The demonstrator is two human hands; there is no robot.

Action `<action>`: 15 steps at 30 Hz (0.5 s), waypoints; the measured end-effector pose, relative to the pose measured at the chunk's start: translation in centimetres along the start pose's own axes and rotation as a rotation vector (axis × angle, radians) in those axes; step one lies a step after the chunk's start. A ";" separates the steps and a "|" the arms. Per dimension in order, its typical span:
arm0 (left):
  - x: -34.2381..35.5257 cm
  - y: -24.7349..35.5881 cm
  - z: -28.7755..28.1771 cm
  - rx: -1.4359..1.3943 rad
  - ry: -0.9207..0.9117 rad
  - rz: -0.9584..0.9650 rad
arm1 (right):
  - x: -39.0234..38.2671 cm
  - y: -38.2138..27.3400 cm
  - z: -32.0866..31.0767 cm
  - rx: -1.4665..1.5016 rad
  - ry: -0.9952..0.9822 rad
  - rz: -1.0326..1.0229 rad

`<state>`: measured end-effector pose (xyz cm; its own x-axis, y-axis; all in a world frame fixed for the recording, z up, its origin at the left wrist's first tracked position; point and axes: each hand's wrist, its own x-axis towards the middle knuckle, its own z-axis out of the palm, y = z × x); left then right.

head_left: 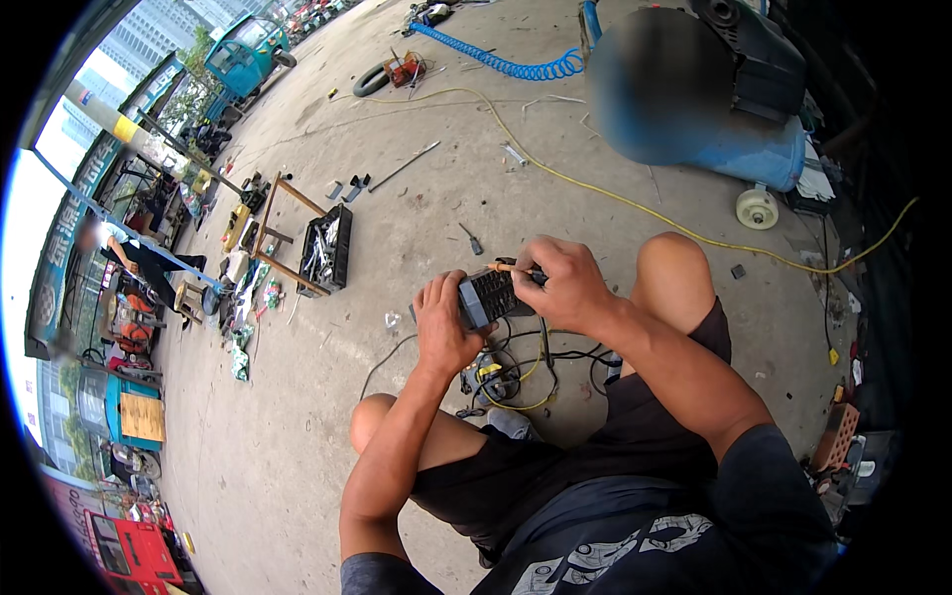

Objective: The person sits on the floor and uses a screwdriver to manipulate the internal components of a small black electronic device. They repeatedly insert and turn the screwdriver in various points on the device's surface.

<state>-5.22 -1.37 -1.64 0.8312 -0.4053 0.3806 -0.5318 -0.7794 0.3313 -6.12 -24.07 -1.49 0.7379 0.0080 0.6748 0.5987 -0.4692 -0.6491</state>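
Observation:
My left hand [443, 319] is closed around the left side of a grey and black boxy device [488, 297], which has a ribbed dark face. It is held tilted above the ground between my knees. My right hand [563, 285] is closed at the device's upper right, pinching a slim orange-brown piece [501, 267] that lies along the top edge. My fingers hide the rest of that piece, so its kind does not show. Below the device, black and yellow cables [535, 397] lie tangled near my shoe [512, 424].
A small dark-handled screwdriver [473, 241] lies beyond the device. To the left stands a black crate of tools [329, 248] beside a wooden frame [288, 213]. A yellow hose [615, 193] crosses the concrete toward a blue compressor tank [754, 154]. Another person [149, 263] is at far left.

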 end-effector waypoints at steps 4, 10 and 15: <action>0.0 -0.2 0.0 0.001 -0.003 -0.011 | 0.1 0.0 -0.2 0.056 -0.016 -0.006; 0.0 0.0 0.1 0.025 -0.012 -0.009 | 0.1 -0.4 -0.3 0.052 -0.084 -0.042; 0.0 0.1 0.1 0.053 -0.002 0.013 | -0.1 -0.2 0.1 0.003 -0.128 -0.071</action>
<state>-5.24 -1.49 -1.72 0.8244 -0.4168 0.3828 -0.5335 -0.7981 0.2800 -6.31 -23.91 -1.41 0.7274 0.1539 0.6687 0.6515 -0.4607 -0.6028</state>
